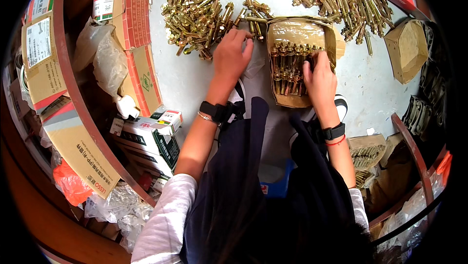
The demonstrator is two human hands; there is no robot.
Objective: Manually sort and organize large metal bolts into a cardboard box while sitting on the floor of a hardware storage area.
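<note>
A heap of brass-coloured expansion anchor bolts (193,17) lies on the floor at the upper left. My left hand (234,50) is at its lower right edge, fingertips by the loose bolts; whether it grips one is hidden. Right of it stands an open cardboard box (292,100), its inside partly lined with clear tape. Rows of upright anchor bolts (290,77) fill part of the box. My right hand (321,77) reaches over the box's right side, fingers bent at the bolts; its fingertips' hold cannot be made out. A second heap of longer anchor bolts (343,4) lies at the upper right.
An empty cardboard box (407,52) stands at the right. Below it, near my right forearm, is a carton of bolts (365,152). Red-and-brown cartons (140,77) and a curved metal shelf edge (82,103) bound the left side. A blue plastic stool (279,187) shows between my legs.
</note>
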